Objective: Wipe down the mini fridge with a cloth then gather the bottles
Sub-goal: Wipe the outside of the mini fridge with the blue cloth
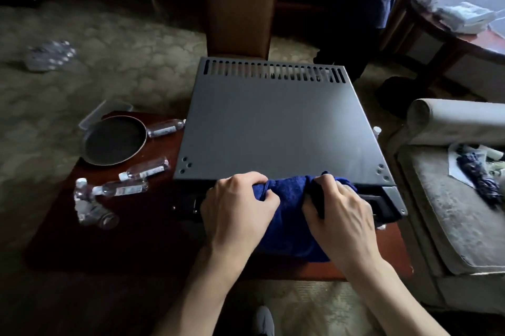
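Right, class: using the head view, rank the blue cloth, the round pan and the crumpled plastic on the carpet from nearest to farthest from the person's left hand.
1. The blue cloth, gripped by the left hand at the fridge's front edge.
2. The round pan, up and to the left on the low table.
3. The crumpled plastic, far left on the carpet.

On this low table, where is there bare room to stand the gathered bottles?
Free: the dark tabletop near the left hand, below the bottles. Crowded: the far left corner, with the round tray. The mini fridge fills the right.
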Demonstrator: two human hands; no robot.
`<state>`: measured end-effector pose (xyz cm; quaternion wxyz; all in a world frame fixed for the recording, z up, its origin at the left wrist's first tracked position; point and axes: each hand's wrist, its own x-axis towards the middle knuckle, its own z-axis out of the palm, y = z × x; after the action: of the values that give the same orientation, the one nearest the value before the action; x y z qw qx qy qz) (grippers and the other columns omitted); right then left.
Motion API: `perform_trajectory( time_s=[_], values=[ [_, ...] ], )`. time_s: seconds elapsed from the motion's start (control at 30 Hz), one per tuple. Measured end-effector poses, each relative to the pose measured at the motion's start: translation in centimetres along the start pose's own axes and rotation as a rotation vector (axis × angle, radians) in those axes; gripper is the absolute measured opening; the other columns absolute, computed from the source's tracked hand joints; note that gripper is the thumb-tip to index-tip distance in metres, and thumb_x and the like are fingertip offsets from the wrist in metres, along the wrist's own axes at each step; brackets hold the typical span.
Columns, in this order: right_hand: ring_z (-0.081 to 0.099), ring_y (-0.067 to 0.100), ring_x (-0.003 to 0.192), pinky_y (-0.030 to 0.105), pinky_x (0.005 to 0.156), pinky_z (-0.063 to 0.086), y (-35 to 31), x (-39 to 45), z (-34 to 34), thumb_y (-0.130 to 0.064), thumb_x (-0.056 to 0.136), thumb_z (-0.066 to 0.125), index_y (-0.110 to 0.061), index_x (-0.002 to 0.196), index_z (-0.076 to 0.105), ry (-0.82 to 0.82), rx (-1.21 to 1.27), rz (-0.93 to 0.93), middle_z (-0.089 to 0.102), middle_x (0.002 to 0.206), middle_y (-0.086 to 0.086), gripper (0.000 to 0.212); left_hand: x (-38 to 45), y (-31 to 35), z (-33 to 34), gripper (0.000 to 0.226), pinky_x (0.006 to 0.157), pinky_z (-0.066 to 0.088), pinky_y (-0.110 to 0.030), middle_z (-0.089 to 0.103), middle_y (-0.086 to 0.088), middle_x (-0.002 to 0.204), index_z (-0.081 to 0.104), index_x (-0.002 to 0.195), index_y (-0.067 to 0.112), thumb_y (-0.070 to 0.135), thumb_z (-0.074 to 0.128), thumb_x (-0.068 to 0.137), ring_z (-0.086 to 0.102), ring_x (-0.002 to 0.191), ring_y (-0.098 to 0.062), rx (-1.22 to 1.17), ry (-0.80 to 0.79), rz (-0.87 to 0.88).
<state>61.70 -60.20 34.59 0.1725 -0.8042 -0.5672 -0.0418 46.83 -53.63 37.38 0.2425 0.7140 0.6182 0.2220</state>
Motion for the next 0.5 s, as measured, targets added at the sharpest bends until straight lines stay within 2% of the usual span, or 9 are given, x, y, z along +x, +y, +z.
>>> perform_trajectory(
  time_s=[0.27, 0.4, 0.5],
  values=[
    [0.057, 0.024, 0.068, 0.031, 0.059, 0.042, -13.8, -0.2, 4.0, -0.026, 0.082, 0.042, -0.012, 0.084, 0.056, -0.05, 0.216, -0.212, 0.06, 0.073, 0.002, 0.019, 0.9, -9.1, -8.1, 0.017, 0.062, 0.049, -0.027, 0.073, 0.007, 0.078, 0.074, 0.088, 0.034, 0.03, 0.072, 0.072, 0.067, 0.076, -0.023, 0.048, 0.194, -0.133],
    [0.054, 0.023, 0.065, 0.03, 0.057, 0.04, -17.6, 0.0, 4.9, -0.025, 0.08, 0.043, -0.013, 0.082, 0.054, -0.047, 0.229, -0.254, 0.059, 0.071, 0.002, 0.017, 1.1, -11.8, -9.9, 0.016, 0.056, 0.035, -0.013, 0.073, 0.009, 0.077, 0.077, 0.087, 0.029, 0.022, 0.074, 0.073, 0.059, 0.068, -0.011, -0.009, 0.235, -0.17],
    [0.057, 0.025, 0.069, 0.032, 0.06, 0.043, -17.5, -0.3, 5.1, -0.023, 0.079, 0.043, -0.011, 0.089, 0.057, -0.054, 0.244, -0.263, 0.06, 0.074, 0.003, 0.021, 1.4, -12.1, -9.6, 0.016, 0.068, 0.027, 0.007, 0.073, 0.009, 0.073, 0.078, 0.083, 0.025, 0.015, 0.076, 0.071, 0.061, 0.069, -0.008, -0.05, 0.246, -0.137]
  ],
)
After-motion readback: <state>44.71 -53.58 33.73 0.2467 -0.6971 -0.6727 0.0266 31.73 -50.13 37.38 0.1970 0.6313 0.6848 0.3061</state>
